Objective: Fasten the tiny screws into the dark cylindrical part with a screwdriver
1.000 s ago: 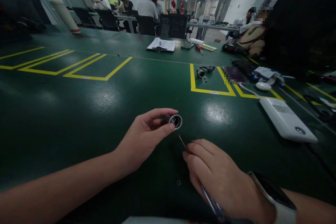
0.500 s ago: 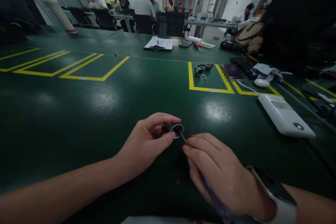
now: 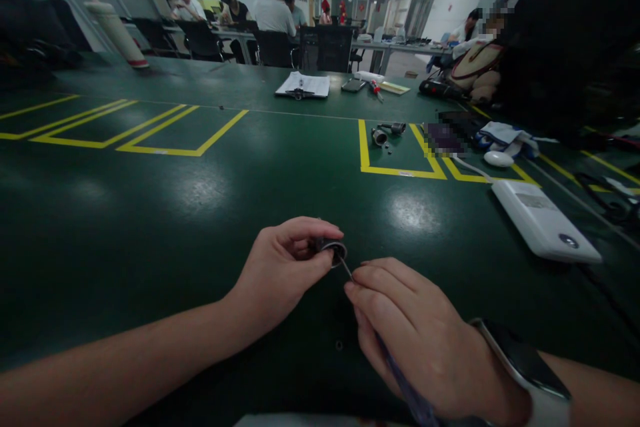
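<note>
Between its thumb and fingers, my left hand (image 3: 285, 263) grips a small dark metal cup-shaped part (image 3: 332, 247), its round open end facing right and toward me. My right hand (image 3: 410, 327) is closed around a screwdriver (image 3: 407, 380) with a translucent purplish handle. The thin steel shaft runs from my fingertips into the part's open mouth; the tip is hidden inside. A tiny ring-like piece (image 3: 339, 345) lies on the green tabletop (image 3: 200, 247) just below, between my hands.
Similar metal parts (image 3: 380, 137) sit within a yellow taped box ahead. A white power bank-like device (image 3: 545, 220) with a cable lies at right. Farther back are a clipboard (image 3: 303, 85), a phone (image 3: 353, 85) and a red-handled screwdriver (image 3: 376, 89). Several people sit at distant tables.
Both hands have shifted very slightly, the right one a little left and down. The metal part has tipped a bit, and the screwdriver shaft stays in its opening.
</note>
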Demonstrator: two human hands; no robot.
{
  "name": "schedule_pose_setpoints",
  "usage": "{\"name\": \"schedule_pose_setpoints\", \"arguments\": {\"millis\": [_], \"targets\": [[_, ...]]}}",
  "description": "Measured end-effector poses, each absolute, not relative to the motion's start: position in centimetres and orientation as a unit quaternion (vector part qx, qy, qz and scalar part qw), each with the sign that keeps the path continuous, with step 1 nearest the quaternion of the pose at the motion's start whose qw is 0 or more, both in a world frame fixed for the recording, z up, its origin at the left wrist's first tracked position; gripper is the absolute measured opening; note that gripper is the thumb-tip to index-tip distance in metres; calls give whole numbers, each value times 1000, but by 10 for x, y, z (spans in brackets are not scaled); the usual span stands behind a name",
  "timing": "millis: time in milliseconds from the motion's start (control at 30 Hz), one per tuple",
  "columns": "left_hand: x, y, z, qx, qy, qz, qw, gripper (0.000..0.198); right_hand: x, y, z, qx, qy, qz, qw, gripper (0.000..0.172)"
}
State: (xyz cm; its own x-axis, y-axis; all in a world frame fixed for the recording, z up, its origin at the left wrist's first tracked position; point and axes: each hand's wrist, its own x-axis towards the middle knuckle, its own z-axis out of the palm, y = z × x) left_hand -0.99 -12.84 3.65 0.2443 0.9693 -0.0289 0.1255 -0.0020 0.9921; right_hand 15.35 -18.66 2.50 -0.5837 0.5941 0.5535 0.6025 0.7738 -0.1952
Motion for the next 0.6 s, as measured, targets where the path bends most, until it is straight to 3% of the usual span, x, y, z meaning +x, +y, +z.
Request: {"name": "schedule_pose_setpoints", "arguments": {"millis": [600], "targets": [[-9,-128,36,540,493,377,568,19,155,-186,23,-341,-894,-36,289,22]]}}
